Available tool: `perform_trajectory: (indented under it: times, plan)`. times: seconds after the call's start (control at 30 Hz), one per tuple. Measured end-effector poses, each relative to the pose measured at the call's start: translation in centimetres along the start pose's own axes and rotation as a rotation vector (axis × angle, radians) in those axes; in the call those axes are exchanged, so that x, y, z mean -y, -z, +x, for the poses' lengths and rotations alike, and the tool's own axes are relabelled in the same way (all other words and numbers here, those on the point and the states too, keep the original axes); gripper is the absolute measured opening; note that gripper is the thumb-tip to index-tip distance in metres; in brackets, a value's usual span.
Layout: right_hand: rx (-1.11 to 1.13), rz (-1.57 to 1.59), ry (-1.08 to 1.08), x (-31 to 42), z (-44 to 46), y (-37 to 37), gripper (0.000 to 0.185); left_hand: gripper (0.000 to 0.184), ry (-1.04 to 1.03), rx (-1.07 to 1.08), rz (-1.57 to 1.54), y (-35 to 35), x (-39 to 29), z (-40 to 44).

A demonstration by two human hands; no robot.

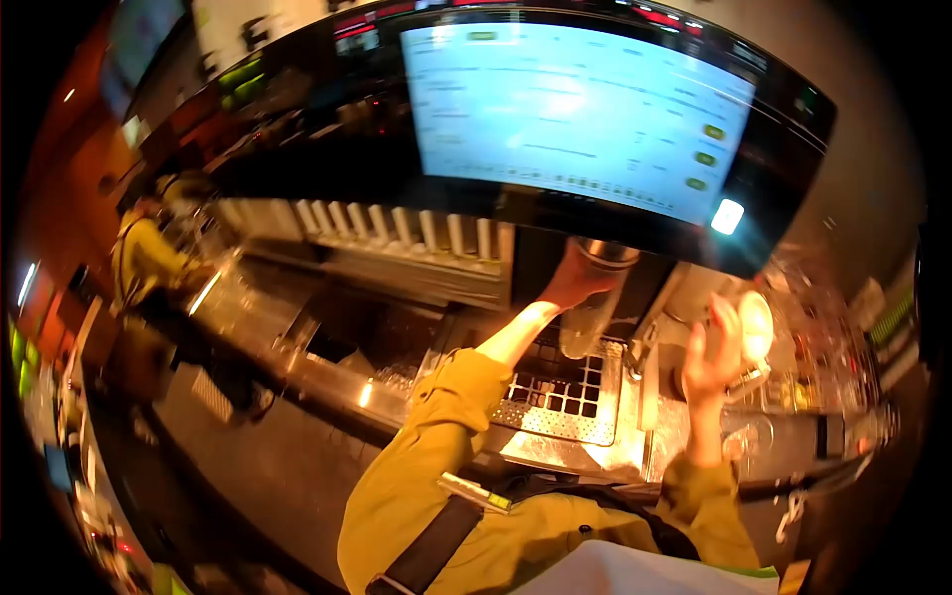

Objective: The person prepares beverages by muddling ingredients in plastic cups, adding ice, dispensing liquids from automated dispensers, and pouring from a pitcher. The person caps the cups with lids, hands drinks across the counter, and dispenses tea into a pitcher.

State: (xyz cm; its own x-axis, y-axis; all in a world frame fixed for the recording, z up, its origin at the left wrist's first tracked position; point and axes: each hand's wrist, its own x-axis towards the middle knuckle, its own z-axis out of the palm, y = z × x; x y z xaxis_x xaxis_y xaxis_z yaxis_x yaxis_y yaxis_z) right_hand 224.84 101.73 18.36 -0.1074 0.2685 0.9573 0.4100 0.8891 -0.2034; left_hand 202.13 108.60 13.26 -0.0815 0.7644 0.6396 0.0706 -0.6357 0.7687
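Note:
Under the lower edge of a large lit screen (580, 109), my left hand (578, 278) is wrapped round a metal shaker cup (607, 253). Below the cup a clear, long vessel (585, 332) hangs over a perforated metal drip tray (555, 392); whether the two are joined I cannot tell. My right hand (712, 357) is raised to the right of the tray with its fingers apart and nothing in them. Just beyond its fingers is a bright, round, pale object (756, 327), too glaring to identify.
A row of upright pale tubes (397, 226) stands behind the metal counter (288, 347). Clear containers (813, 367) crowd the right side. At the far left a person in a yellow shirt (149, 253) bends over the counter. The screen overhangs the work area.

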Motion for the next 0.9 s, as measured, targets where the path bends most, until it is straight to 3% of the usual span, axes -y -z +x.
perform_trajectory:
  times: [0.07, 0.23, 0.3, 0.37, 0.5, 0.53, 0.67, 0.77, 0.83, 0.9]
  plan:
    - [-0.049, 0.002, 0.281, 3.1, 6.3, -1.7, 0.028, 0.083, 0.071, 0.144, -0.296, 0.3, 1.8, 0.2]
    - [-0.005, -0.181, 0.475, 4.6, 12.0, -6.1, 0.027, 0.079, 0.001, 0.212, -0.074, 0.5, -0.6, 1.0]
    - [0.047, -0.194, 0.499, 4.3, 10.9, -6.2, 0.027, 0.076, -0.006, 0.222, 0.044, 0.4, -2.1, 1.0]
    - [0.024, -0.081, 0.527, 4.4, 9.9, -5.0, 0.028, 0.077, -0.034, 0.145, -0.081, 0.0, -3.4, 0.5]
    - [-0.244, -0.229, 0.35, 4.1, 12.3, -4.6, 0.026, 0.083, 0.097, 0.058, -0.014, 0.4, 0.1, 0.0]
    - [-0.251, -0.245, 0.348, 3.8, 12.7, -4.4, 0.027, 0.069, -0.049, 0.043, -0.032, 0.2, 0.6, 0.3]
    - [-0.278, -0.282, 0.365, 3.3, 13.5, -4.4, 0.028, 0.07, 0.055, 0.041, -0.179, 0.0, -0.7, -0.3]
    - [-0.211, -0.335, 0.347, 3.5, 14.0, -4.6, 0.029, 0.073, -0.041, 0.294, -0.049, 0.7, 0.3, 0.8]
    - [-0.246, -0.207, 0.404, 3.6, 14.3, -4.4, 0.03, 0.077, -0.142, 0.107, 0.063, 0.1, -3.1, 0.3]
    - [-0.289, -0.125, 0.37, 4.2, 13.1, -3.5, 0.03, 0.087, -0.005, 0.112, -0.212, 0.5, 0.7, 0.3]
